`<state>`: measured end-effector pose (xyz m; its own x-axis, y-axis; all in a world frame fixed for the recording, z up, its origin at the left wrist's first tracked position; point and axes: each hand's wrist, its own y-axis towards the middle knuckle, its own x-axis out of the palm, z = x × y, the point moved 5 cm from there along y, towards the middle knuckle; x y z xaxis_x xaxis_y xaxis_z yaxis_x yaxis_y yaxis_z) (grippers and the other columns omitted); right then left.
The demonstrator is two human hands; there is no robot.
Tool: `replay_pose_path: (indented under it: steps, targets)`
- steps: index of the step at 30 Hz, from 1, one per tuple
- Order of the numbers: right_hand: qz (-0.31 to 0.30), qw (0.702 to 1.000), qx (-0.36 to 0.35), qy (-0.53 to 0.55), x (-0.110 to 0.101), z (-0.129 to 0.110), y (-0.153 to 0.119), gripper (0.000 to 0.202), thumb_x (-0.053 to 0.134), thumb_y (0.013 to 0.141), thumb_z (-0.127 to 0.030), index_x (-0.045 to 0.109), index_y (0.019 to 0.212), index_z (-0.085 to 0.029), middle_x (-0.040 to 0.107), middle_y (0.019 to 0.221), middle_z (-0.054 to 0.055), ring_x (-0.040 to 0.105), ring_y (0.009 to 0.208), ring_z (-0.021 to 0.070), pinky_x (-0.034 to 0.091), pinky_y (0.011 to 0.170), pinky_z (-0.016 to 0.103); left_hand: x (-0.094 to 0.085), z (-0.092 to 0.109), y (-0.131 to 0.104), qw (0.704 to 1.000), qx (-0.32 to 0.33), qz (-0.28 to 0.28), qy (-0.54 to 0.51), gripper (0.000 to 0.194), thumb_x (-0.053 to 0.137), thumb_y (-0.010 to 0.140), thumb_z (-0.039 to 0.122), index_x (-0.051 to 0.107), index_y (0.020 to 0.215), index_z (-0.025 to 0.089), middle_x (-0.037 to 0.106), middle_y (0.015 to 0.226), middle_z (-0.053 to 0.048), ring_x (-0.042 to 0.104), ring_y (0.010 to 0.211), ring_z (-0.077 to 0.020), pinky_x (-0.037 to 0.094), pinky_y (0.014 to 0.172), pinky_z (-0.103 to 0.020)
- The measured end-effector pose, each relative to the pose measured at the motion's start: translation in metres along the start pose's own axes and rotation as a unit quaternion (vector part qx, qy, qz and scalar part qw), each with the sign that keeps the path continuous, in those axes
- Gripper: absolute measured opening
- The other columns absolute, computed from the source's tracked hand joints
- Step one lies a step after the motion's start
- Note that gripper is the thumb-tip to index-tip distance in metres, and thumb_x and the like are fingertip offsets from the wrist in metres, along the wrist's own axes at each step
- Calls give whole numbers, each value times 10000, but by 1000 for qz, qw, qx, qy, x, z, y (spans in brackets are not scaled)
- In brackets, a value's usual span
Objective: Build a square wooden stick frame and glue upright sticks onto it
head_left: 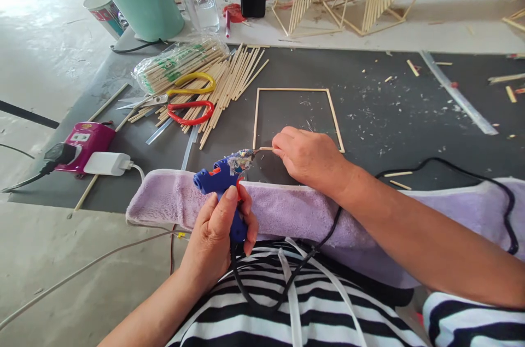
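"Checking grip state: how do your fingers stand?"

"Your right hand (305,156) is nearly closed, thumb and fingertips pinching a thin wooden stick (266,148). Your left hand (223,221) is wrapped around the blue glue gun (223,174), with fingers at its red trigger (239,189); I cannot tell whether the trigger is pressed."

"Which way does the stick lie from your fingers?"

"It projects leftward from your right fingertips, its long axis running crosswise in front of you. Its free end sits at the gun's nozzle (255,152); contact cannot be confirmed."

"Which hand is nearer the stick?"

"Your right, which has it. Your left is lower, directing the nozzle rightward."

"And the frame?"

"The three-sided stick frame (293,89) lies on the dark tabletop (369,144), its missing side facing you. The stick runs roughly parallel to its far side."
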<state>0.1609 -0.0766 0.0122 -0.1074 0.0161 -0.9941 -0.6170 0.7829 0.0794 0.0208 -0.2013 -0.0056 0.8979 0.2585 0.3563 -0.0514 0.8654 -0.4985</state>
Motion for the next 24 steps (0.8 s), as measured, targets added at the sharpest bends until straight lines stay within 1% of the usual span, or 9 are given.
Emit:
replay_pose_path:
  steps: [14, 18, 24]
  targets:
    - [10, 1000, -11, 0, 0, 0, -1, 187, 453, 989, -206, 638, 962, -197, 663, 948, 30, 606, 784, 163, 269, 596, 308, 1, 0, -1, 1000, 4, -4, 10, 350, 616, 897, 532, 560, 876, 187, 516, 735, 32, 505, 456, -81, 373, 363, -194]
    - [9, 1000, -10, -3, 0, 1, 0, 180, 458, 983, -202, 637, 959, -198, 663, 955, 32, 609, 786, 165, 267, 591, 307, 1, -1, 0, 1000, 0, 3, 20, 352, 622, 897, 527, 540, 844, 189, 525, 728, 29, 510, 447, -75, 369, 358, -181]
    - [9, 1000, -14, -1, 0, 0, 0, 169, 469, 978, -194, 637, 958, -197, 664, 954, 30, 620, 783, 168, 264, 580, 304, 1, -1, -1, 1000, 7, -13, 21, 343, 614, 905, 519, 549, 868, 185, 520, 716, 36, 501, 446, -75, 387, 361, -182]
